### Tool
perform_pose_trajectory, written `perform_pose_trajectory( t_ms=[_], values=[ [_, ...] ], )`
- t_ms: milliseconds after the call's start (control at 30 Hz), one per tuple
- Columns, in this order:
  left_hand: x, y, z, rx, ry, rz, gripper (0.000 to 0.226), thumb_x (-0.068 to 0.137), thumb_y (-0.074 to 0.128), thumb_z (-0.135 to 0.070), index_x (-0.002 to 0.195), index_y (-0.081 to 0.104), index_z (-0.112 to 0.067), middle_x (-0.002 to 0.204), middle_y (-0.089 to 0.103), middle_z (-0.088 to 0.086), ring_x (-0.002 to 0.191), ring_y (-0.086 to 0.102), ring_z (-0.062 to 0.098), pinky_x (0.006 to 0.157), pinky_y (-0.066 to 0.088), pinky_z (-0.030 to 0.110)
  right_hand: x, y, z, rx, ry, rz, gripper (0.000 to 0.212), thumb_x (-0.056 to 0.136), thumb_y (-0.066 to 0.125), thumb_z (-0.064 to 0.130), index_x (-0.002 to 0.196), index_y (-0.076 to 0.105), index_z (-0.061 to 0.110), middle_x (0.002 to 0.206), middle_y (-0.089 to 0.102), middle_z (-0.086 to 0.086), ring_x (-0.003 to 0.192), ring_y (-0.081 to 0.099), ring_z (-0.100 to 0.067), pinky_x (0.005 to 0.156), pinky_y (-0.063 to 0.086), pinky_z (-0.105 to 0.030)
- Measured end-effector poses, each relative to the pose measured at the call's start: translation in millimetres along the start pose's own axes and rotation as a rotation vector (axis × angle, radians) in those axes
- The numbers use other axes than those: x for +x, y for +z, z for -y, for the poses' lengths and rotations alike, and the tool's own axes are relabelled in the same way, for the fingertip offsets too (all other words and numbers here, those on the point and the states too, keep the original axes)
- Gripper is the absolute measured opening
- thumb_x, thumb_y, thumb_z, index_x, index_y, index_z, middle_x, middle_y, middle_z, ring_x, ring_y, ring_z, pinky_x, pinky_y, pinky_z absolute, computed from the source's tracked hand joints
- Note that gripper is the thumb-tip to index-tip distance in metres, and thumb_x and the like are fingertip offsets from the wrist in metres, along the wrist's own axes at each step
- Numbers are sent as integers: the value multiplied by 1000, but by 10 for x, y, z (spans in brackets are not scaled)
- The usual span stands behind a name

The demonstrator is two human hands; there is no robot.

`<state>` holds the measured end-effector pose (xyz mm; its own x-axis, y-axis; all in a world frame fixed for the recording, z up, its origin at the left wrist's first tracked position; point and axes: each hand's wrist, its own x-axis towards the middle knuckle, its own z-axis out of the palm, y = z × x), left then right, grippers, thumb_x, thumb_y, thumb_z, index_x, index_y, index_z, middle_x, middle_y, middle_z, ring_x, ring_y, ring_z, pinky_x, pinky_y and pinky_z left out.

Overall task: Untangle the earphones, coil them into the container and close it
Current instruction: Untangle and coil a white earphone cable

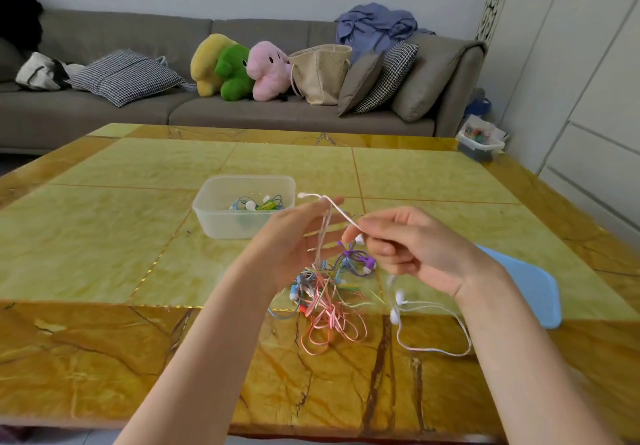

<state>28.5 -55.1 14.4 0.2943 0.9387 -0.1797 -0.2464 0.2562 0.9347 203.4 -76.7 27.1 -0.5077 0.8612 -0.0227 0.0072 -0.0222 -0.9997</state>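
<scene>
Two hands raised over table (104,236). Left hand (294,236): fingers straight, spread, white earphone cable (343,214) draped over fingertips. Right hand (408,247) pinches same cable. Tangled earphones (322,295) on table beneath, strands rising to left palm. Container (214,216), uncovered, 11 o'clock of hands; blue lid (533,285) 4 o'clock.

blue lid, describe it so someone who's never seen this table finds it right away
Start at the yellow marble table. Look at its right side, just behind the right hand. The blue lid lies flat there, the only pale-blue slab, unlike the clear container.
</scene>
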Motion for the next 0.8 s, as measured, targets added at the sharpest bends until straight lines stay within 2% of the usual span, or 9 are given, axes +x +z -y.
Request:
perform_pose_trajectory(
  t_ms=[100,267,367,467,533,633,700,767,800],
  values=[
    [5,16,-37,-248,11,91,26,95,44,-22,114,60,-14,111,69,7,89,70,18,71,58,34,-12,-16,2,51,-3,64,24,85,52,23,79,72,12,49,37,4,37,21,-4,35,13,-17],
    [40,22,-73,-479,85,184,29,95,40,-23,115,59,-13,116,67,8,100,67,25,83,53,49,7,26,-89,69,116,201,24,90,51,25,82,67,9,47,45,2,32,25,-2,31,17,-16],
    [29,32,-90,-553,140,250,28,91,43,-23,109,61,-12,112,68,10,97,68,27,81,53,52,72,121,-183,-74,233,167,31,83,53,37,66,63,14,44,39,3,32,21,-3,35,10,-20],
    [-31,-17,-114,-500,111,375,32,86,45,-25,100,71,-13,111,68,9,96,68,26,79,55,51,81,88,-170,-149,252,-7,29,72,62,41,52,56,22,42,25,8,36,15,-5,40,6,-22],
    [-78,-60,-102,-383,25,495,32,85,46,-27,98,73,-15,110,69,8,95,68,25,81,55,49,84,29,-159,-135,246,-126,25,67,69,39,74,63,15,44,21,9,38,14,-6,40,7,-21],
    [-115,-64,-28,-144,-124,589,32,88,47,-28,106,70,-16,113,68,7,101,66,26,91,50,51,106,-63,-186,-26,239,-229,53,60,76,39,100,56,9,46,30,4,40,23,-10,45,20,-22],
    [-121,-42,13,3,-177,535,36,87,48,-27,113,66,-11,118,66,9,105,64,28,93,47,51,112,-94,-193,46,207,-255,51,61,77,41,84,63,-2,52,39,-4,45,32,-16,49,26,-23],
    [-120,-23,30,85,-224,459,37,85,51,-28,115,65,-11,119,65,9,109,62,30,94,47,51,93,-79,-165,67,174,-278,32,77,67,34,61,60,7,45,38,2,36,30,-10,37,22,-18],
    [-116,-14,36,118,-243,424,35,85,52,-27,113,65,-11,118,66,9,109,62,30,95,46,51,87,-69,-152,69,152,-279,29,84,61,29,63,60,10,44,37,5,34,27,-6,33,19,-16]
  ],
)
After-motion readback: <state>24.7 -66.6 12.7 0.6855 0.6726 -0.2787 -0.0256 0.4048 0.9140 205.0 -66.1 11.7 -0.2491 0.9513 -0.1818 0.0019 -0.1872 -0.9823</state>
